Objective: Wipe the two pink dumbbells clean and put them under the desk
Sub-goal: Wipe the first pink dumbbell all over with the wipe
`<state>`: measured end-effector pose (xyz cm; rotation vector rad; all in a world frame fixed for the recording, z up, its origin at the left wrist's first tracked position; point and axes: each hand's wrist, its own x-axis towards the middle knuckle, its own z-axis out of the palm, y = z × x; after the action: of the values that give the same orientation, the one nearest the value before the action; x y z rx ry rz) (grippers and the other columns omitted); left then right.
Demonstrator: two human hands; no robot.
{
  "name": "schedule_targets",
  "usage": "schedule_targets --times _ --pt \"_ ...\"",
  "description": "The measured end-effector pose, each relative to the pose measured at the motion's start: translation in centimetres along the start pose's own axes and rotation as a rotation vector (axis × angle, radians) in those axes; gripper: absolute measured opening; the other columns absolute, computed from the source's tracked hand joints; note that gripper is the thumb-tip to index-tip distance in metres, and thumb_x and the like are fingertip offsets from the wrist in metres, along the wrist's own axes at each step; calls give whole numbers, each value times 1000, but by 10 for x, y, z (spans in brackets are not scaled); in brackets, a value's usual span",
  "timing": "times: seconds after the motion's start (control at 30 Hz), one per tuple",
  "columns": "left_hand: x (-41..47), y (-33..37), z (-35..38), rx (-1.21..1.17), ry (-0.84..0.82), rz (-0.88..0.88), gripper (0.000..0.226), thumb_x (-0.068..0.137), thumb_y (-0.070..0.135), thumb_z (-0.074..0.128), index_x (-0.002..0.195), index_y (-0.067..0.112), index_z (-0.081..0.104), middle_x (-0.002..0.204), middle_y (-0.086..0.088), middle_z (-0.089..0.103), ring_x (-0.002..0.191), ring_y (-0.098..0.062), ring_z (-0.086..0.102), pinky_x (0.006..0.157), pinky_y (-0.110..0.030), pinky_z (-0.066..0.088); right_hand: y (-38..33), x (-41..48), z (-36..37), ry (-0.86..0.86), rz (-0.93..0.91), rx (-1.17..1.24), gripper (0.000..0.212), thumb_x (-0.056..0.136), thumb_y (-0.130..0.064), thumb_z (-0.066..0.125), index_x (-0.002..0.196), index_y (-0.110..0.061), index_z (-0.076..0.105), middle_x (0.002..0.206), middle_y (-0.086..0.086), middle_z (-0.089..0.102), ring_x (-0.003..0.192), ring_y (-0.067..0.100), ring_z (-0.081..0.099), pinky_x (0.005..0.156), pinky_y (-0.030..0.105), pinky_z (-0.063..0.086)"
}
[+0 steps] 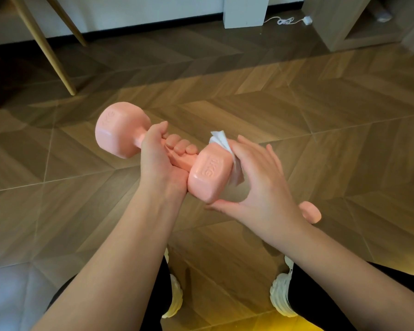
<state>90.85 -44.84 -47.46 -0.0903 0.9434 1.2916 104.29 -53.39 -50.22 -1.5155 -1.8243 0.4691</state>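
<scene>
Left hand (158, 161) holds dumbbell (121, 130) above parquet (308, 103).

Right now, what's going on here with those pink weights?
A person is wiping. The left grip holds one pink dumbbell by its handle, above the floor; the right grip presses a white tissue against its nearer end. The second pink dumbbell lies on the floor behind the right wrist, mostly hidden.

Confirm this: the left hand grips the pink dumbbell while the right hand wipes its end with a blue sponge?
No sponge: the head view shows the right hand using a white tissue on the dumbbell the left hand grips.
</scene>
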Motion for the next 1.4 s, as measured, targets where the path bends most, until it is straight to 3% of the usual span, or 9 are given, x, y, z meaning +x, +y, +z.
schedule_targets --times 0.2,0.33,0.47,0.6,0.73,0.87,1.03,1.23,1.4 --pt "-1 1 3 -26 -22 -13 40 96 15 51 61 18 31 45 7 26 33 -8 27 36 -14 31 1 1 -5 39 -228 -87 81 67 -33 88 136 -17 49 143 -1 52 144 21 36 117 58 20" --pt "0 -1 1 20 -46 -24 37 93 17 52 63 19 31 48 7 26 37 -9 27 41 -20 32 1 2 -5 1 -101 -55 90 64 -47 86 140 -27 41 144 -12 49 144 16 34 117 60 18" --pt "-1 -2 1 49 -63 -24 37 93 16 52 63 20 31 46 8 28 35 -7 28 39 -17 32 3 3 -6 -2 -235 -102 80 69 -41 85 137 -19 49 144 -5 52 144 19 35 117 61 17" --pt "-1 -3 1 32 -63 -36 37 93 16 51 62 19 31 47 7 27 36 -9 28 40 -18 32 3 4 -6 -18 -103 -83 89 64 -49 85 140 -24 46 144 -11 50 145 16 33 117 61 16" --pt "0 -2 1 18 -66 -38 39 94 15 51 61 20 31 45 8 28 35 -7 28 38 -17 32 3 2 -6 23 -256 -114 77 70 -41 83 135 -19 49 143 -4 53 142 20 38 117 62 16" --pt "-1 -2 1 3 -60 -13 41 94 15 50 57 19 33 44 8 27 35 -8 27 39 -18 32 3 3 -6 -30 -41 -20 88 64 -48 85 140 -25 45 142 -11 51 142 13 35 118 57 16" --pt "-2 1 3 -39 -85 -15 45 93 15 50 53 19 32 43 8 27 35 -8 26 39 -19 31 2 3 -6 -28 -127 -45 85 68 -38 86 140 -20 46 147 -6 46 142 14 36 119 50 21" --pt "-4 -1 2 -7 -81 52 41 93 16 49 57 20 31 46 8 24 38 -9 24 41 -22 29 -3 6 -10 -186 110 139 99 60 -49 88 143 -31 36 130 -24 44 118 -4 39 111 48 32" --pt "-5 -3 3 -46 -176 47 42 92 17 49 53 20 33 45 8 25 37 -9 24 41 -23 29 -6 4 -9 -87 133 225 95 58 -45 91 136 -39 37 125 -30 46 114 -5 46 105 40 39"
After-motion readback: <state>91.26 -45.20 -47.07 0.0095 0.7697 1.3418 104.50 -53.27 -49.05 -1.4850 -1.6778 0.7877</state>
